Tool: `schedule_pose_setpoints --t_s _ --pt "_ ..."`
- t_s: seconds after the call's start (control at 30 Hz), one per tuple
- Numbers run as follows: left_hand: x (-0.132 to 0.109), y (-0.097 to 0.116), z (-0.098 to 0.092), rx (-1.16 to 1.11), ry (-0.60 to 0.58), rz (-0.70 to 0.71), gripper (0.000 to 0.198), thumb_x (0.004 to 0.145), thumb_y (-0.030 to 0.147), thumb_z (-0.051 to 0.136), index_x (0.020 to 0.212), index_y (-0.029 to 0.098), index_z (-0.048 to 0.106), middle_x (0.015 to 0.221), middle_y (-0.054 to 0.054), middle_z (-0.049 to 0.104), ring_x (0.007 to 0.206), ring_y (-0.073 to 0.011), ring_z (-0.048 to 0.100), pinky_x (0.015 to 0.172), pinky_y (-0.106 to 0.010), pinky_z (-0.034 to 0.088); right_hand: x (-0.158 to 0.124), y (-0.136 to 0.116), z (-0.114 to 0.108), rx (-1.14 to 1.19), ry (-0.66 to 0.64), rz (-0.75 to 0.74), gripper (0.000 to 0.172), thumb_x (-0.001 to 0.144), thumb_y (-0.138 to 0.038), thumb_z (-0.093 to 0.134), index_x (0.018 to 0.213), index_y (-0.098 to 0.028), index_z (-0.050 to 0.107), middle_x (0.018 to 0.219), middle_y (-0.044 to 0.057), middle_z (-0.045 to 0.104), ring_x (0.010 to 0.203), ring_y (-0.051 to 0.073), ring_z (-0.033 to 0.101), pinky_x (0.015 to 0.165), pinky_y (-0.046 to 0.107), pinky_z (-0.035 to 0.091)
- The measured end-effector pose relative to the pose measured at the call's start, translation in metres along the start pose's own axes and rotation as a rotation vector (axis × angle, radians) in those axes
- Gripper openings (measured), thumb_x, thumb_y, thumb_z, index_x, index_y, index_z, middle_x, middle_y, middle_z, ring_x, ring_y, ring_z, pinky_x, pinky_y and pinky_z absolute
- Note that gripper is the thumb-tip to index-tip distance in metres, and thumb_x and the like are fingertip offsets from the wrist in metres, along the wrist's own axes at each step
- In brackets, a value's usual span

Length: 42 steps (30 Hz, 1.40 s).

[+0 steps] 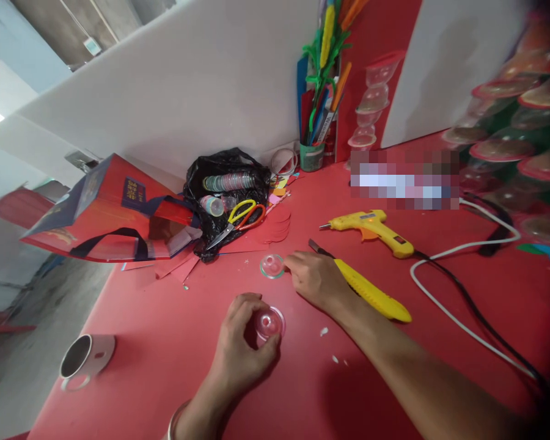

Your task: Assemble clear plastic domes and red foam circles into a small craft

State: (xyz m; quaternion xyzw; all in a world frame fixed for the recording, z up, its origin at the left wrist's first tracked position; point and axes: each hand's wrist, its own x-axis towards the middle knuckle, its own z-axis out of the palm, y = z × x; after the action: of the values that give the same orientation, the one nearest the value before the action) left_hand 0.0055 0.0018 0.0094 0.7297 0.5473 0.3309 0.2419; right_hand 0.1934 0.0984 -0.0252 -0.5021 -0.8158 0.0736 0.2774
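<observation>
My left hand (242,345) curls its thumb and fingers around a clear plastic lid with a pinkish rim (269,322), low over the red table. Farther forward, my right hand (309,275) has its fingers bent together at the edge of a second clear lid with a green rim (272,266), which lies on the table. A yellow utility knife (371,290) with its blade out lies beside my right hand, partly behind the wrist. Beyond it rests a yellow hot glue gun (371,229).
A white mug (91,360) stands at the left table edge. Behind are a shopping bag (114,208), a black plastic bag (224,159) with stacked lids, scissors (238,220) and a green cup (312,157) of craft sticks. A white cable (440,299) and stacked clear cups (504,150) occupy the right.
</observation>
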Motion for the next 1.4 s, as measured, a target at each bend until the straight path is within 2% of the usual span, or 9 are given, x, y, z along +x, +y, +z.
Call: schedule_pose_setpoints --t_s 0.3,0.43,0.5,0.6,0.7,0.9,1.03,1.2,1.4 --pt "0.000 0.001 -0.002 -0.002 -0.017 0.009 0.028 0.070 0.014 0.067 0.096 0.021 0.059 0.100 -0.007 0.060 0.107 -0.0259 0.059 0.089 -0.041 0.051 0.001 -0.001 -0.002 -0.003 -0.003 0.011 0.028 0.083 -0.007 0.045 0.078 -0.021 0.069 0.074 0.002 0.068 0.069 0.014 0.058 0.063 0.025 0.032" --pt "-0.002 0.001 -0.006 -0.015 0.032 0.079 0.054 0.076 0.033 0.072 0.124 0.022 0.051 0.125 -0.014 0.054 0.117 -0.0294 0.057 0.094 -0.046 0.053 0.002 -0.001 -0.003 -0.006 -0.051 0.022 0.027 0.083 -0.007 0.045 0.080 -0.021 0.069 0.076 0.003 0.068 0.071 0.015 0.059 0.063 0.026 0.033" --pt "-0.004 0.003 -0.007 0.095 0.077 0.160 0.069 0.083 0.042 0.066 0.142 0.023 0.036 0.141 -0.018 0.044 0.132 -0.0344 0.047 0.103 -0.054 0.046 0.003 -0.002 -0.003 -0.010 -0.061 0.023 0.026 0.083 -0.007 0.046 0.079 -0.020 0.068 0.076 0.003 0.068 0.072 0.015 0.059 0.062 0.026 0.033" --pt "-0.001 0.010 -0.007 0.392 0.045 0.295 0.104 0.078 0.060 0.066 0.155 0.020 0.009 0.158 -0.023 0.024 0.148 -0.0426 0.015 0.115 -0.067 0.021 0.003 -0.004 -0.006 -0.006 -0.061 0.021 0.025 0.082 -0.007 0.047 0.080 -0.020 0.068 0.077 0.003 0.069 0.072 0.015 0.060 0.061 0.026 0.033" --pt "0.008 0.020 -0.007 0.566 -0.036 0.368 0.126 0.068 0.077 0.064 0.156 0.016 -0.002 0.161 -0.024 0.016 0.149 -0.0422 0.008 0.117 -0.066 0.006 0.004 -0.005 -0.009 0.004 -0.070 0.019 0.024 0.082 -0.006 0.048 0.082 -0.020 0.068 0.079 0.003 0.070 0.073 0.014 0.062 0.061 0.025 0.033" --pt "0.033 0.036 -0.011 0.636 -0.160 0.439 0.127 0.063 0.087 0.055 0.156 0.014 0.006 0.159 -0.023 0.026 0.148 -0.0390 0.018 0.119 -0.062 0.000 0.005 -0.007 -0.012 0.010 -0.083 0.032 0.022 0.086 -0.009 0.048 0.084 -0.018 0.068 0.082 0.005 0.071 0.075 0.016 0.065 0.062 0.026 0.035" --pt "0.041 0.032 -0.006 0.630 -0.237 0.467 0.127 0.061 0.089 0.052 0.156 0.016 0.011 0.158 -0.022 0.027 0.149 -0.0380 0.018 0.119 -0.060 -0.001 0.005 -0.008 -0.013 0.023 -0.088 0.040 0.020 0.088 -0.011 0.049 0.089 -0.018 0.068 0.086 0.005 0.072 0.076 0.016 0.066 0.062 0.025 0.036" --pt "0.040 0.021 0.002 0.637 -0.225 0.442 0.128 0.061 0.090 0.052 0.156 0.015 0.011 0.159 -0.023 0.024 0.149 -0.0398 0.016 0.118 -0.064 -0.002 0.005 -0.007 -0.014 0.042 -0.098 0.040 0.019 0.089 -0.013 0.050 0.089 -0.019 0.069 0.082 0.005 0.072 0.077 0.017 0.066 0.062 0.024 0.036" --pt "0.038 0.020 0.004 0.636 -0.219 0.439 0.126 0.060 0.090 0.052 0.156 0.016 0.017 0.160 -0.023 0.022 0.148 -0.0416 0.016 0.117 -0.065 -0.002 0.005 -0.008 -0.014 0.046 -0.105 0.058 0.019 0.091 -0.018 0.051 0.088 -0.018 0.069 0.081 0.006 0.072 0.076 0.017 0.065 0.061 0.025 0.035"
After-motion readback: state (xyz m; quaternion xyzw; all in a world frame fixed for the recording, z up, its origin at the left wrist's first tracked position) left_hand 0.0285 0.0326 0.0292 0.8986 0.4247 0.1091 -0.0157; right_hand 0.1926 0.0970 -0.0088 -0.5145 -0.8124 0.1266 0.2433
